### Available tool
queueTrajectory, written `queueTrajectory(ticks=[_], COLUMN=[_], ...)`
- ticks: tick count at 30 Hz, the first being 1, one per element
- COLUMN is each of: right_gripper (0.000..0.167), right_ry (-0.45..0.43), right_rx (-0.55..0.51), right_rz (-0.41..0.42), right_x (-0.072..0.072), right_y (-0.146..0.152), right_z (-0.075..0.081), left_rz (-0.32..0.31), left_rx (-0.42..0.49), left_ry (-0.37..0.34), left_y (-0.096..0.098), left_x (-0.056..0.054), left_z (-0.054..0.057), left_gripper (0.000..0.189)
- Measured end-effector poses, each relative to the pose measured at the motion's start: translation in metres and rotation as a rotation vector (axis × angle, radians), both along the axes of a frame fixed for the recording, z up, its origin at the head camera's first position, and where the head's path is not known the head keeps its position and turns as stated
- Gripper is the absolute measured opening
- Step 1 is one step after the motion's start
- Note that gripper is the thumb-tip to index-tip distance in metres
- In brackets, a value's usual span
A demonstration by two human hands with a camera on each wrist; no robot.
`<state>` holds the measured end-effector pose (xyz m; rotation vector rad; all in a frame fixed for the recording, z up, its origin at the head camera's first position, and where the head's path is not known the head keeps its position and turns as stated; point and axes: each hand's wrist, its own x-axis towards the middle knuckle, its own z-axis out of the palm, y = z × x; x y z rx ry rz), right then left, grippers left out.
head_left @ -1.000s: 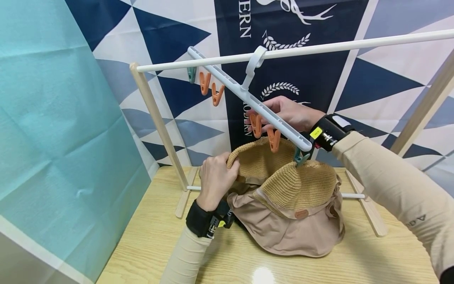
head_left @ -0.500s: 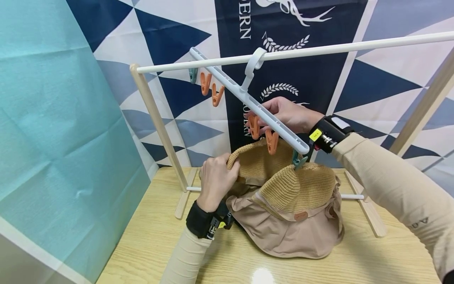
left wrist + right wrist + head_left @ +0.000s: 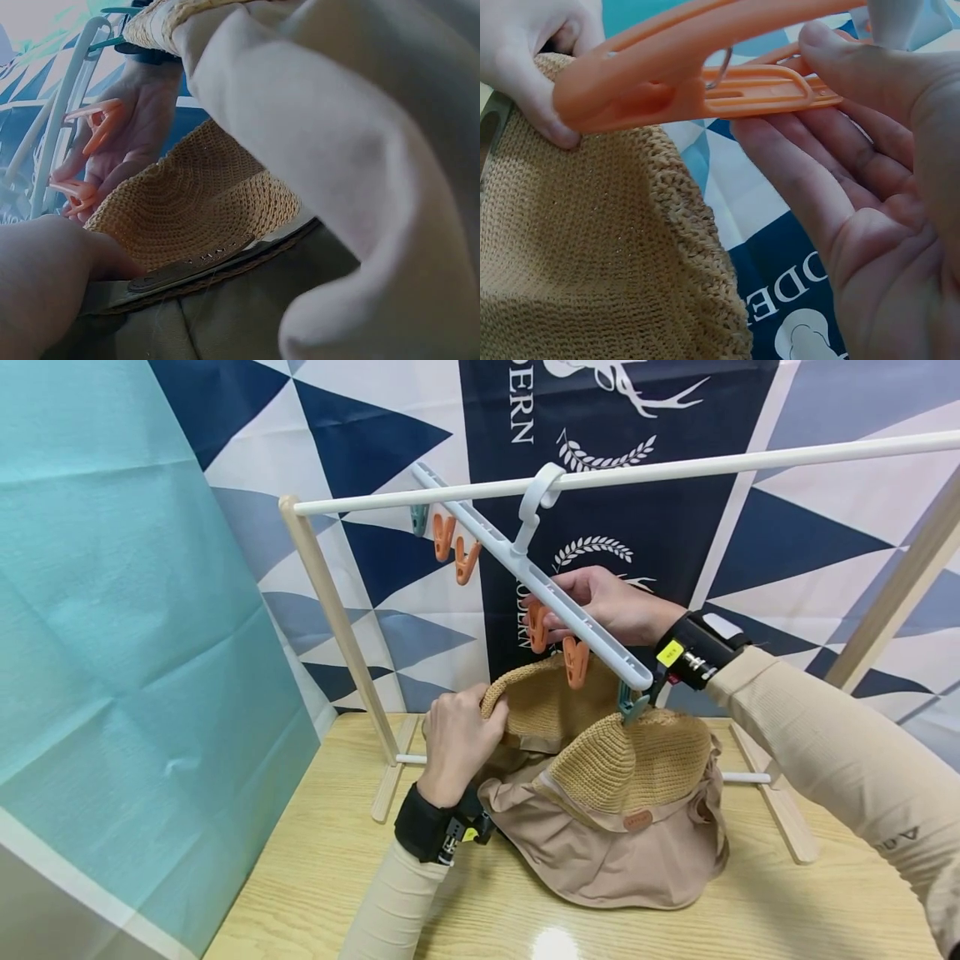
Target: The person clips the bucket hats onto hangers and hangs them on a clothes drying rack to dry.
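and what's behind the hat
Behind the hat, the patterned backdrop rises, and a white lower bar shows at either side. The bar's middle is covered by the hat, and so is the tabletop directly behind it.

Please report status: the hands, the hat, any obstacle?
Left hand grips hat; right hand pinches inner orange clip of near pair. Near green clip holds hat edge. Possible obstacle: outer orange clip alongside.

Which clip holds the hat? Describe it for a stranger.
Find the white rail, then the pale hanger hooked on it. At its near end, the teal clip grips the woven hat; nearby clips are orange, the far teal clip grips nothing.
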<state>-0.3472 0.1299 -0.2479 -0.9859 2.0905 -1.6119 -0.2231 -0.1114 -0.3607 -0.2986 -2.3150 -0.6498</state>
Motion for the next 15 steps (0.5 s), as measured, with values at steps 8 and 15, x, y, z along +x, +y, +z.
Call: queueTrajectory(ticks=[8, 15], right_gripper=[0.035, 0.023], right_ry=[0.023, 0.077], right_rx=[-0.034, -0.008], right_rz=[-0.035, -0.003], right_x=[0.007, 0.013], right_y=[0.002, -0.001], right_z=[0.000, 0.003], left_rz=[-0.003, 0.015], left_rx=[0.006, 0.000], left_ry=[0.012, 0.030], left_y=[-0.002, -0.003], left_x=[0.001, 0.001], left_z=[0.000, 0.000], left_gripper=[0.050, 0.048])
